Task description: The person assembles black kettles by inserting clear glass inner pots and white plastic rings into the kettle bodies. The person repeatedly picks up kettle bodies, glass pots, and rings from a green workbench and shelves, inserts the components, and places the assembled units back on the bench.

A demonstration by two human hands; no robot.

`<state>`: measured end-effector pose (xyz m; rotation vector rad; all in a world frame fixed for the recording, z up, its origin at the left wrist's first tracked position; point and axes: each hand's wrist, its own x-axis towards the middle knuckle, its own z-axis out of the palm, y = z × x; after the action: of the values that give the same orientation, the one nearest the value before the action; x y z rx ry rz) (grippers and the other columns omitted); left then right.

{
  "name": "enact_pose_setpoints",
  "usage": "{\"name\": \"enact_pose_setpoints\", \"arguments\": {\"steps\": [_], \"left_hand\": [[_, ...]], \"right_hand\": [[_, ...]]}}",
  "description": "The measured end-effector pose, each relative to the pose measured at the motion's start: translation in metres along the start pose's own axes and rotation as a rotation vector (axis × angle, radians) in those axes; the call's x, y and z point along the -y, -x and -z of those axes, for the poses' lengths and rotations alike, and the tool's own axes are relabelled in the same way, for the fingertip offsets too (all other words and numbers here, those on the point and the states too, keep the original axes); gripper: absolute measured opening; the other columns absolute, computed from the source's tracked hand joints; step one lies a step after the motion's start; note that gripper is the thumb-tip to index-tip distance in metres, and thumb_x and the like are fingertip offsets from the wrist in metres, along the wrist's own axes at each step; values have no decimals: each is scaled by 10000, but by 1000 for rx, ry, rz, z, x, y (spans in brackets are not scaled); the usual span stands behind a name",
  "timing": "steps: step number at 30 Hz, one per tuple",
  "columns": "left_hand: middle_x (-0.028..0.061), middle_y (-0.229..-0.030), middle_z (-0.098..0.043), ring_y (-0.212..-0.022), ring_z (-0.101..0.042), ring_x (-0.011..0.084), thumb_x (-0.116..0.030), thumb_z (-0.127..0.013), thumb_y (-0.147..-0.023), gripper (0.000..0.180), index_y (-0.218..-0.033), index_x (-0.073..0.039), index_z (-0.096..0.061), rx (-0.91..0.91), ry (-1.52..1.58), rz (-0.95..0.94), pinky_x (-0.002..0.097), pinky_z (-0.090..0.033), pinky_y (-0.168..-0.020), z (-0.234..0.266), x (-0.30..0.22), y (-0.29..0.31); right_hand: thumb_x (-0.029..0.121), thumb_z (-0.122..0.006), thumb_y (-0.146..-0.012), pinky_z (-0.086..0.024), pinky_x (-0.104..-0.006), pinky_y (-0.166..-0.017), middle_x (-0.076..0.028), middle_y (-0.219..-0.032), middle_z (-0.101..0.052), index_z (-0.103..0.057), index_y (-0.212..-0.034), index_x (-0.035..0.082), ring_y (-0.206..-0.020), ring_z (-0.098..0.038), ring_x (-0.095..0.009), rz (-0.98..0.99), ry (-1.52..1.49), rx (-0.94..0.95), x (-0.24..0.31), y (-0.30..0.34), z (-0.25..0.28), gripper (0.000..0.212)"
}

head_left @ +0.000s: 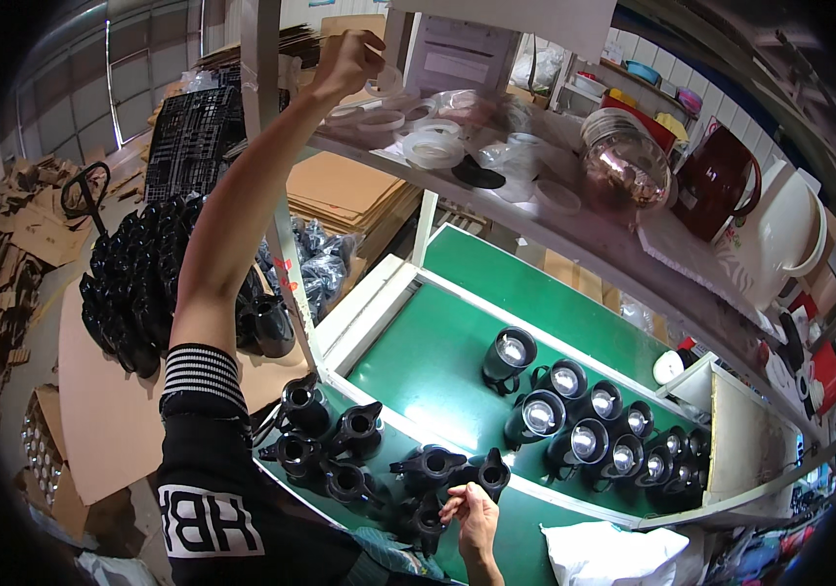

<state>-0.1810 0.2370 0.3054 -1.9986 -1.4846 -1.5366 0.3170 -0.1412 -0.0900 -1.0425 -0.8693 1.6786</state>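
Note:
My left arm stretches up to the raised shelf. My left hand (347, 66) is closed there, with a translucent white ring (385, 82) at its fingertips. More pale rings (432, 148) lie loose on the shelf below it. Low in the view, my right hand (473, 515) has its fingers bent together beside a black spouted kettle body (489, 473); whether they hold anything small cannot be made out. Several more black kettle bodies (347, 480) stand upright with open tops on the near green surface, left of my right hand.
Black mugs or kettle bodies with shiny insides (539, 416) stand in rows on the green conveyor belt (408, 332). A shelf post (286, 264) rises beside my left arm. Black parts (144, 273) are heaped at left. A white bag (613, 555) lies at the near right.

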Motion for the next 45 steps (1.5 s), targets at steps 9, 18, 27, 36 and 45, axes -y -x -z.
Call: {"name": "enact_pose_setpoints", "arguments": {"steps": [9,18,27,36,45], "left_hand": [[62,-1005,-780,-902,-754,131,-114,-820,-887,245,-1091,-24,-719,-219,-44,-211,257,-595,-773,36,-89,59],[80,-948,-791,-807,-754,181,-20,-865,-768,278,-936,-55,-647,-41,52,-798,249,-568,-615,-16,-242,292],[82,-987,-792,-950,-765,236,9,-828,-774,284,-886,-68,-579,255,447,-515,291,-611,-709,-57,-270,422],[136,-812,-694,-636,-612,128,-7,-682,-956,76,-960,11,-609,356,905,165,269,-509,-620,-70,-286,473],[92,-1015,-699,-924,-667,121,-123,-589,-1059,217,-1164,57,-648,759,1295,478,272,-535,-800,-83,-363,470]], "right_hand": [[297,-474,-1104,-545,-286,-588,-118,-728,-672,-668,-995,-34,-605,-649,-178,24,101,4,-3,1,3,399],[289,-462,-1121,-499,-243,-606,-82,-807,-651,-646,-1121,-31,-643,-601,-118,182,-15,240,48,-18,-31,369],[148,-613,-1058,-570,-274,-696,-117,-949,-737,-651,-1153,-30,-802,-704,-130,440,-225,202,104,4,-50,205],[97,-644,-1031,-521,-223,-577,-124,-856,-760,-682,-1088,-37,-647,-676,-100,555,-26,-37,96,40,-35,151],[92,-666,-1018,-511,-217,-558,-117,-875,-756,-691,-1108,-45,-641,-659,-82,600,-22,-167,82,88,3,166]]}}
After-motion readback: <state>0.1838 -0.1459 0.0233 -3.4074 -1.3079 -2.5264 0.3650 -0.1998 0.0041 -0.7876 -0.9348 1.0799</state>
